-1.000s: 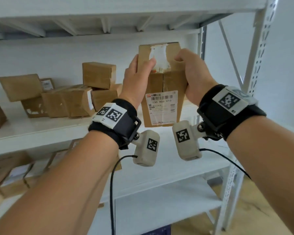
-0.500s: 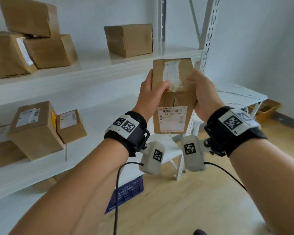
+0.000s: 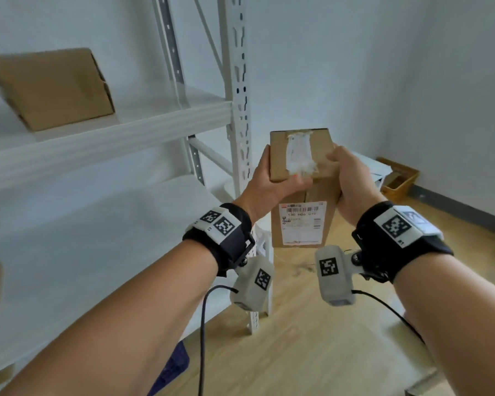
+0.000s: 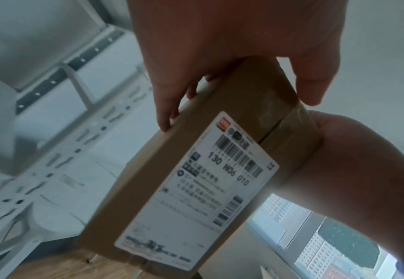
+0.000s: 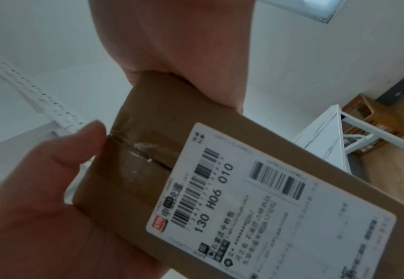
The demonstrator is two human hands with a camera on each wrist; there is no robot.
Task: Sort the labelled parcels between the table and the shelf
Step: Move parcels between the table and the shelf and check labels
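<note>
One labelled parcel [image 3: 303, 192] is grasped by two hands, left hand [image 3: 269, 185] and right hand [image 3: 352, 184], fingers curled round its sides; one box [image 3: 52, 87] is seen on the shelf [image 3: 112, 132].

Brown labelled parcel [image 3: 300, 178] (label reads 130 H06 010) held upright.

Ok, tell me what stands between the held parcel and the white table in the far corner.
Nothing visible blocks it. Left hand and right hand grip the parcel clear of the shelf upright, and only open wooden floor shows toward the white table. The parcel and hands hide most of that table.
</note>
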